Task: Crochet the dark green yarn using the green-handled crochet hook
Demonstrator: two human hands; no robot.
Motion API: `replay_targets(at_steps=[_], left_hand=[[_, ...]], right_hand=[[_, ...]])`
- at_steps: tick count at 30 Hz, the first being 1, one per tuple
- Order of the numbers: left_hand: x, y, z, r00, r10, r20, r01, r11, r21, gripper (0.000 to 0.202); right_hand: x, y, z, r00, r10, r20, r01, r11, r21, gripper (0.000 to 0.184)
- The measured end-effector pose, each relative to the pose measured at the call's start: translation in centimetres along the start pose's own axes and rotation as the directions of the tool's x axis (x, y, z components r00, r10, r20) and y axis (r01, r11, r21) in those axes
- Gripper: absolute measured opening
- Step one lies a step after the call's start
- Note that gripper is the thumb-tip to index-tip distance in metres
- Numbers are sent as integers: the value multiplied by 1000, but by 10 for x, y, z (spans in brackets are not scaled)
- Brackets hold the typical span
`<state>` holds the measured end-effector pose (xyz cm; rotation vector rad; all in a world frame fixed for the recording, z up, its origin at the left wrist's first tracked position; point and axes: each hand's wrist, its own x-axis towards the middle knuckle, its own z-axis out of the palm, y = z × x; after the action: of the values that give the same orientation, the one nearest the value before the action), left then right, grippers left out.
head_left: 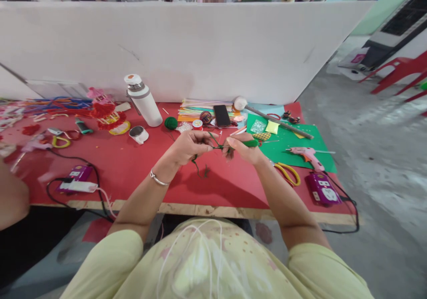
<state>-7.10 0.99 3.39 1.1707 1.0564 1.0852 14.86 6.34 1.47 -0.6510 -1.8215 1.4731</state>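
Note:
Above the red tabletop, my left hand (189, 147) pinches green yarn (212, 138), and a loose strand of it hangs below the fingers. My right hand (243, 148) grips a crochet hook with a green handle (250, 143); its thin shaft points left to the yarn between my hands. The small worked piece at the hook's tip is partly hidden by my fingers. Just beyond my left hand lie a dark green yarn ball (171, 123) and clear beads (184, 127). A few green yarn scraps (206, 171) rest below my hands.
A white bottle (145, 103) and its cup (138, 135) stand left of centre. Behind my hands lies a phone (222, 115). Yellow-handled scissors (288, 174), a glue gun (307, 155) and a purple power socket (322, 187) are at right. A white partition (200, 45) borders the table's back.

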Motion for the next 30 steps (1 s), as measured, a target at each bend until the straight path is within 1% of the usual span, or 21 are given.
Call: replay_targets(at_steps=[4,6,8,11,14,17,24,30], left_hand=[[0,-3,2,995,78,-56,-74,995,71,41],[0,-4,2,991,112,-74,-105,990,97,40],[1,-6,0,989,117,-87,-107,988,113,40],[0,-6,-2,993,83,-88,-75,993,92,43],[0,-4,-2,996,47,-74,-43,998,54,43],[0,-3,-2,998,24,-66,-22,999,32,44],[0,-4,-2,998,11,-67,-9,1000,20,46],[0,-5,-1,996,39,-85,-36,999,32,45]], right_hand=[[-5,-3,5,999,-53,-9,51,980,-192,53],[-7,-3,7,998,-71,-2,68,968,-242,53],[-7,-2,7,998,-58,-32,50,977,-205,53],[-6,0,6,998,-19,-68,13,996,-93,53],[-4,1,4,998,-3,-57,1,1000,-29,53],[-4,1,2,999,-17,-30,17,1000,-7,52],[-5,-3,2,1000,-23,-11,23,997,-68,53],[-6,-6,3,999,-44,-2,42,977,-208,51]])
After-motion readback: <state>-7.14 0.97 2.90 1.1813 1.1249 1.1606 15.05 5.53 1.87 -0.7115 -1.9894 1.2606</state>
